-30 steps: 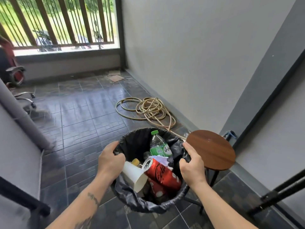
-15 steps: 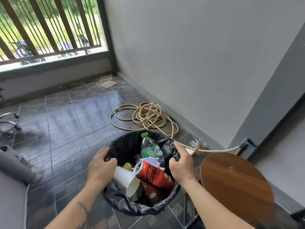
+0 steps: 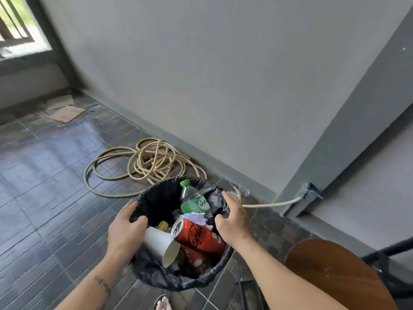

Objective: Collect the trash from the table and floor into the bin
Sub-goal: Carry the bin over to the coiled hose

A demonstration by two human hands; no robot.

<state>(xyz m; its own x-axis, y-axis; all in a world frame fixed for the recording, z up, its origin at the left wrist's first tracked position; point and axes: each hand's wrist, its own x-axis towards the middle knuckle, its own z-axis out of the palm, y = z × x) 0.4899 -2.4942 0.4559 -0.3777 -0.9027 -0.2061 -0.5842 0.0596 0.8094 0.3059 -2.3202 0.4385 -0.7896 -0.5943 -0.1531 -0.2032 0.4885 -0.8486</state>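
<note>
A round bin (image 3: 156, 276) lined with a black bag stands on the tiled floor below me. My left hand (image 3: 126, 231) grips its left rim and my right hand (image 3: 232, 220) grips its right rim. Inside lie a red cola can (image 3: 199, 236), a white paper cup (image 3: 161, 245) on its side, a clear bottle with a green cap and label (image 3: 192, 201), crumpled white paper (image 3: 196, 218) and a small yellow cap (image 3: 163, 225). A second red can (image 3: 193, 257) sits partly hidden under the first.
A coiled beige hose (image 3: 145, 164) lies on the floor behind the bin and runs to a fitting (image 3: 309, 192) on the grey wall. A round wooden stool top (image 3: 335, 276) is at lower right. Flat cardboard pieces (image 3: 64, 110) lie far left by the window.
The view has swung right and down, toward the wall. Both hands have stayed on the bin's rim, and the bin with its trash has shifted closer to the hose and wall.
</note>
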